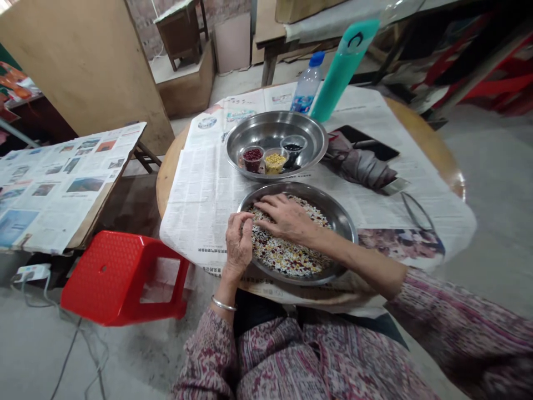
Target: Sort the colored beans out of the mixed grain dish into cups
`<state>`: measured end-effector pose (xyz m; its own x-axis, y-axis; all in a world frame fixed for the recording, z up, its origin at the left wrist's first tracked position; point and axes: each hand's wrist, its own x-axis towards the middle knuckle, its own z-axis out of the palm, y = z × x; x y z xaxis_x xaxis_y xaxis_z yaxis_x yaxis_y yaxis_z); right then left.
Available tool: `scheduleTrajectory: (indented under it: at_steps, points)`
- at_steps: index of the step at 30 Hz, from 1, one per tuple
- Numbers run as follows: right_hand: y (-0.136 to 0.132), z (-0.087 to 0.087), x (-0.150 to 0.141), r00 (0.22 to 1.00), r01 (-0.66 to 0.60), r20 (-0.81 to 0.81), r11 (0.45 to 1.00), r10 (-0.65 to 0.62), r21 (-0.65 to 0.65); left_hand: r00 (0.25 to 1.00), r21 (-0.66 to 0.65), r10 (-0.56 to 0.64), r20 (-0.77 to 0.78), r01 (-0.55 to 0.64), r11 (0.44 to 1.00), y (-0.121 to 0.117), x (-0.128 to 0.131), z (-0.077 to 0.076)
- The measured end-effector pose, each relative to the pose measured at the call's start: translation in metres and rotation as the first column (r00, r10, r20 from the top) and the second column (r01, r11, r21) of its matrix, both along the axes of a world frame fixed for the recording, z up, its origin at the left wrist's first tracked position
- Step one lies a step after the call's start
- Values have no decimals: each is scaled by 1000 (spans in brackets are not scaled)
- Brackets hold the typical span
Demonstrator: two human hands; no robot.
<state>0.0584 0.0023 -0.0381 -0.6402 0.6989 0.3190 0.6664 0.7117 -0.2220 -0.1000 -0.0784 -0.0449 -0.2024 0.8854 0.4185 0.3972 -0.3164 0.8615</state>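
A steel plate (297,233) lies on the newspaper in front of me, spread with a mix of pale, dark and yellow grains (287,255). My left hand (239,241) is at the plate's left side, its fingers bunched and curled down at the grains. I cannot tell whether it pinches any. My right hand (287,218) lies flat across the upper part of the mix, fingers slightly apart. A second steel plate (275,125) behind it holds several small clear cups, including one of red beans (252,158), one of yellow grains (275,161) and one of black grains (292,149).
A round wooden table (433,144) is covered with newspaper (200,194). On it are a folded grey umbrella (358,164), a black tablet (366,141), scissors (416,211), a water bottle (308,83) and a green flask (343,66). A red plastic stool (125,278) stands at lower left.
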Motion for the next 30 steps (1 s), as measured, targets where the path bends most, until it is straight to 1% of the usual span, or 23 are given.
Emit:
scheduleTrajectory:
  at_steps: [2,5,6,7,8,9,11,12,13,14,15,16,17,18,19,20,21,22,23,24,26,28,30]
  points:
    - [-6,-1,-8,992,-128,-4,991,128,-38,1000,4,-4,1,4,1000,0,0,0]
    - [-14,0,-3,939,-339,15,934,343,-110,1000,1,0,-3,0,1000,0,0,0]
    - [-15,1,3,922,-381,24,915,387,-129,1000,0,3,-5,-3,1000,0,0,0]
    - [-16,2,11,916,-392,25,909,399,-142,1000,1,3,-4,-3,1000,0,0,0]
    - [-16,3,19,927,-368,12,917,374,-151,1000,3,2,-2,-2,1000,0,0,0]
    - [-16,3,28,948,-316,-24,935,317,-158,1000,5,-2,1,2,1000,0,0,0]
    - [-15,4,41,974,-181,-170,967,151,-177,1000,9,-10,2,10,1000,0,-1,0]
    - [-16,5,45,961,-120,-270,974,64,-194,1000,9,-10,0,10,1000,0,-1,0]
    - [-17,6,47,928,-69,-373,972,-21,-225,1000,9,-7,-6,7,1000,0,-1,0]
    - [-18,7,47,878,-28,-465,960,-110,-280,1000,8,-1,-14,1,1000,1,-1,-1]
    - [-20,8,46,814,-2,-541,930,-212,-367,1000,8,5,-24,-5,1000,1,-1,-1]
    - [-21,10,43,735,-5,-596,876,-324,-483,999,10,13,-37,-13,1000,1,-1,-1]
    - [-22,12,40,645,-46,-625,793,-441,-607,998,14,21,-54,-21,1000,1,-1,-1]
    - [-23,14,38,550,-120,-626,690,-553,-714,997,20,31,-77,-29,999,1,-2,-1]
    - [-23,17,35,461,-218,-606,579,-648,-786,993,31,41,-113,-38,999,0,-2,0]
    - [-23,19,34,385,-319,-574,480,-722,-817,984,49,55,-168,-47,998,-1,-3,2]
    - [-22,22,33,329,-408,-541,400,-774,-821,968,72,70,-241,-54,996,-2,-3,5]
    - [-21,24,34,292,-477,-509,338,-810,-811,941,99,85,-327,-56,994,-4,-3,10]
    - [-21,25,34,267,-528,-483,293,-834,-797,905,123,93,-414,-46,991,-6,-1,16]
    - [-20,26,35,251,-567,-466,261,-848,-781,867,138,88,-490,-22,990,-9,3,23]
    - [-21,26,34,231,-614,-456,234,-860,-753,815,131,29,-579,57,990,-17,15,38]
    - [-24,23,32,215,-626,-463,242,-860,-741,811,99,-82,-579,170,980,-25,35,50]
    - [-28,19,27,202,-618,-475,265,-857,-741,802,106,-162,-574,269,957,-31,58,57]
